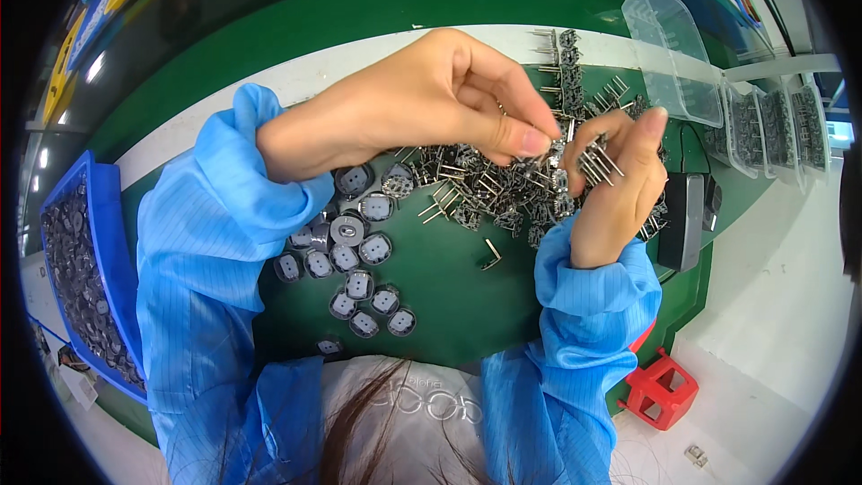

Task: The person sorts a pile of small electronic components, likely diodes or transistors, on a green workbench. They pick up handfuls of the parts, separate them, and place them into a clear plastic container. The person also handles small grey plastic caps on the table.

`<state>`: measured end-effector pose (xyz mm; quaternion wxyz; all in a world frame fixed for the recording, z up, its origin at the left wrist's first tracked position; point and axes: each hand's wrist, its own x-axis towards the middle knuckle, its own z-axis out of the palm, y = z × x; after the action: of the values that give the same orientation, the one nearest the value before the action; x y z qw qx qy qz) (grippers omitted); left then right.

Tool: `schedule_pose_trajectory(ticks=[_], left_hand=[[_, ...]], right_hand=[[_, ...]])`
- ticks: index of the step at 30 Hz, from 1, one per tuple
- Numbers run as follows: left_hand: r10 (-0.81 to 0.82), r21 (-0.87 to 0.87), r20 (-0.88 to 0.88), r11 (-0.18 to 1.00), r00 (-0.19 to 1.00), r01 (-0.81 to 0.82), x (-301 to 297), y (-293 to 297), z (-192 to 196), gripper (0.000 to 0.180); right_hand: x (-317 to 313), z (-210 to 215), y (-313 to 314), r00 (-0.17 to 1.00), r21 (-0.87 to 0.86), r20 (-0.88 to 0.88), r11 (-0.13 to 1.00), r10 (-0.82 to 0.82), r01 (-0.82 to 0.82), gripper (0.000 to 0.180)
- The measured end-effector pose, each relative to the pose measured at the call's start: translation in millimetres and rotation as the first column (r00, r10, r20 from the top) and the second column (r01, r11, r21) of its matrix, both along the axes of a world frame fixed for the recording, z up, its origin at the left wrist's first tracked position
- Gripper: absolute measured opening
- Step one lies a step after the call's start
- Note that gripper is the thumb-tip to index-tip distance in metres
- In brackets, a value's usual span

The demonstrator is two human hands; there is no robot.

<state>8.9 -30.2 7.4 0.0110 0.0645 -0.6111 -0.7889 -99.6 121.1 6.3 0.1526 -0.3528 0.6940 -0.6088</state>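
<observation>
Both hands up over the green desk (449, 278), right above the heap of metal pin parts (485, 184) in its middle. Left hand (431, 99) curled tight, thumb and forefinger pinched on one small pin part (549, 145) at the top right edge of the heap. Right hand (620, 175) just beside it, fingers folded around a bundle of pin parts (597, 162), prongs sticking out toward the left hand. Fingertips of both hands nearly meeting over the heap's right side. Left of the heap and a little nearer the body, a scatter of round grey caps (350, 256) lying flat on the desk, partly tucked under the left blue sleeve (206, 242). Far out to the left of the heap, a blue bin (103, 216) loaded with dark parts. Beyond the heap to the right, a clear plastic tray (669, 45) tipped up, with a row of clear trays (772, 126) full of parts past it. Black box (682, 220) just right of the right hand. Red stool (660, 391) down on the floor, well to the lower right of the heap.
</observation>
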Motion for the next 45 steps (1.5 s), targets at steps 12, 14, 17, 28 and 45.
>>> schedule_pose_trajectory(ticks=[12, 14, 17, 28, 45], left_hand=[[-0.015, -0.661, -0.386, 0.703, 0.922, -0.265, -3, 13, -9, 0.03], [0.011, -0.551, -0.227, 0.823, 0.974, -0.138, -2, 12, -2, 0.031], [0.0, -0.521, -0.07, 0.852, 0.998, -0.036, -1, 9, 3, 0.033], [-0.1, -0.742, -0.361, 0.633, 0.927, -0.221, -3, 18, -8, 0.022], [-0.007, -0.58, -0.408, 0.774, 0.913, -0.253, -9, 10, -15, 0.043]], right_hand=[[16, -11, -9, 0.982, 0.039, -0.188, 0.999, -0.02, 0.027, 0.022], [10, -14, -6, 0.992, -0.181, 0.084, 0.981, 0.09, -0.074, 0.026], [4, -9, -4, 0.995, -0.19, 0.049, 0.979, 0.087, -0.076, 0.039], [10, -25, -16, 0.948, -0.24, -0.295, 0.952, 0.117, -0.192, 0.105], [9, -4, -5, 0.991, 0.049, 0.12, 0.997, -0.057, 0.051, 0.071]])
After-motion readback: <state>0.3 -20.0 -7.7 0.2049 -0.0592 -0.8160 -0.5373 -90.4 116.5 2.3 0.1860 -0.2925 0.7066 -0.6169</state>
